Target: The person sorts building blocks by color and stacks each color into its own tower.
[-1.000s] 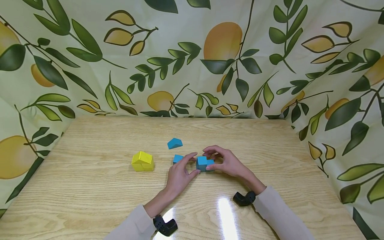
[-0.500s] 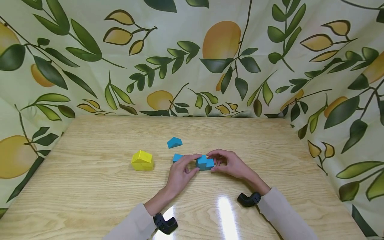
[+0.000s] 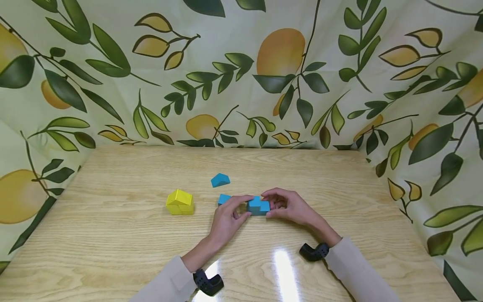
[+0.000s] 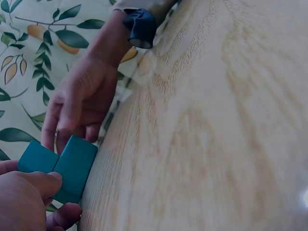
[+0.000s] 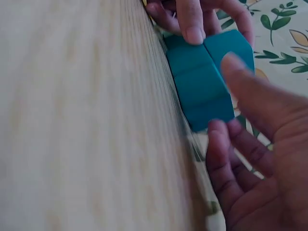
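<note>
Several blue blocks stand together on the table, forming a step that is higher on the left. My left hand grips their left end, thumb at the front and index finger at the back; its thumb presses the blocks in the left wrist view. At the lower right end, my right hand curls its thumb and fingers about the blocks. In the right wrist view its fingertips are right at the end of the blue blocks. Another blue block shows partly behind my left hand.
A loose blue roof-shaped block lies farther back on the wooden table. To the left stands a small house of yellow blocks. A cloth printed with leaves and fruit hangs behind the table.
Over the last second my right hand has shifted slightly right, its thumb moving from the front of the blocks to their right corner. My left hand stays at the left end.
</note>
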Available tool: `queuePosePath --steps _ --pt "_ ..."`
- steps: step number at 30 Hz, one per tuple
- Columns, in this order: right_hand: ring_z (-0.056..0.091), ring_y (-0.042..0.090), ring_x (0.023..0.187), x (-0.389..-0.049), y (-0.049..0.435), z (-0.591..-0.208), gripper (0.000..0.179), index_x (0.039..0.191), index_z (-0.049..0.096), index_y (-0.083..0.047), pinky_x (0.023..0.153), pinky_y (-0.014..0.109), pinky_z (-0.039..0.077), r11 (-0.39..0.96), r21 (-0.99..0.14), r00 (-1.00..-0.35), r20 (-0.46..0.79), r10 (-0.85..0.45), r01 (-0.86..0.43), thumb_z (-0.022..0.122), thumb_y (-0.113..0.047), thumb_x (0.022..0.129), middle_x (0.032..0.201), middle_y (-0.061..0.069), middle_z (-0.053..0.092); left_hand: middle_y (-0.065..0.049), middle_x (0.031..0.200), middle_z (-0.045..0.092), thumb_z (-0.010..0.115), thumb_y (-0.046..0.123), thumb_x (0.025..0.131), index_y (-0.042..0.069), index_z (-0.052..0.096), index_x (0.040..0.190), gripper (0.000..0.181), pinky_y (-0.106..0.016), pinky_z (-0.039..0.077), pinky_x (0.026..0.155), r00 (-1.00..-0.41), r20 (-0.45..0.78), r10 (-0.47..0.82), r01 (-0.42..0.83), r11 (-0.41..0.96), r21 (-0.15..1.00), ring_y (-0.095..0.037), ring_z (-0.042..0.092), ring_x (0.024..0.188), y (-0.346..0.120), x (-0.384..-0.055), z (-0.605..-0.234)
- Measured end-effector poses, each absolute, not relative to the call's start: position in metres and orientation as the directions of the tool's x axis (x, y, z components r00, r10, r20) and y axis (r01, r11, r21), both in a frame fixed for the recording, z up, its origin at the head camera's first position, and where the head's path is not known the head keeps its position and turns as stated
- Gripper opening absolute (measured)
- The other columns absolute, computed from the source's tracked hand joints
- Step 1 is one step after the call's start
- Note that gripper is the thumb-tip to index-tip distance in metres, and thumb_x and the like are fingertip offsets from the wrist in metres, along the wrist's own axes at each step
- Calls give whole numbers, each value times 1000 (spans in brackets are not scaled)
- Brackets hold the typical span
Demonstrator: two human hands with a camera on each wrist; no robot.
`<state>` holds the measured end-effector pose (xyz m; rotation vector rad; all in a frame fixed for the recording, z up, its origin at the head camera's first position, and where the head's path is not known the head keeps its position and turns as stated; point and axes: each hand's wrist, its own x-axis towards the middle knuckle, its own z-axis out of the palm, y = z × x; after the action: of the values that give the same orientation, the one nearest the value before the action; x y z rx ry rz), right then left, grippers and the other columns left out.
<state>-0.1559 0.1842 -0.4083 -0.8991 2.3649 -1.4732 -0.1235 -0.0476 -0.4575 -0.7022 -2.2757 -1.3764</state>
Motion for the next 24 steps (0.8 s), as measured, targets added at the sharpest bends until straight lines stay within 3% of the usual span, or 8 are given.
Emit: queuePosePath --steps 5,10,15,24 --pt "56 24 81 -174 194 -418 40 123 59 2 65 29 48 331 -874 -820 121 -559 -355 72 -3 85 108 16 64 -2 103 66 80 1 75 16 66 117 47 -17 40 47 -786 580 215 613 393 686 -1 45 52 -47 -124 -457" --pt "57 20 86 -197 191 -410 32 119 63 -5 68 30 47 399 -820 -808 125 -575 -411 69 -15 89 106 6 67 -2 100 67 80 2 76 17 67 116 45 -17 39 47 -786 582 209 612 401 682 -1 44 52 -48 -123 -457" --pt "58 18 86 -223 175 -391 28 116 66 -7 71 33 48 407 -765 -733 122 -669 -499 68 -19 90 104 3 67 -1 103 67 79 2 76 17 67 116 44 -17 40 47 -790 576 210 607 404 685 -1 43 52 -49 -123 -458" --pt "59 16 91 -254 134 -387 32 121 64 -8 81 37 49 354 -769 -545 -9 -839 -532 67 -20 92 112 5 65 -3 107 67 78 2 78 16 66 117 44 -17 40 49 -793 569 218 603 413 683 -1 43 52 -48 -122 -456"
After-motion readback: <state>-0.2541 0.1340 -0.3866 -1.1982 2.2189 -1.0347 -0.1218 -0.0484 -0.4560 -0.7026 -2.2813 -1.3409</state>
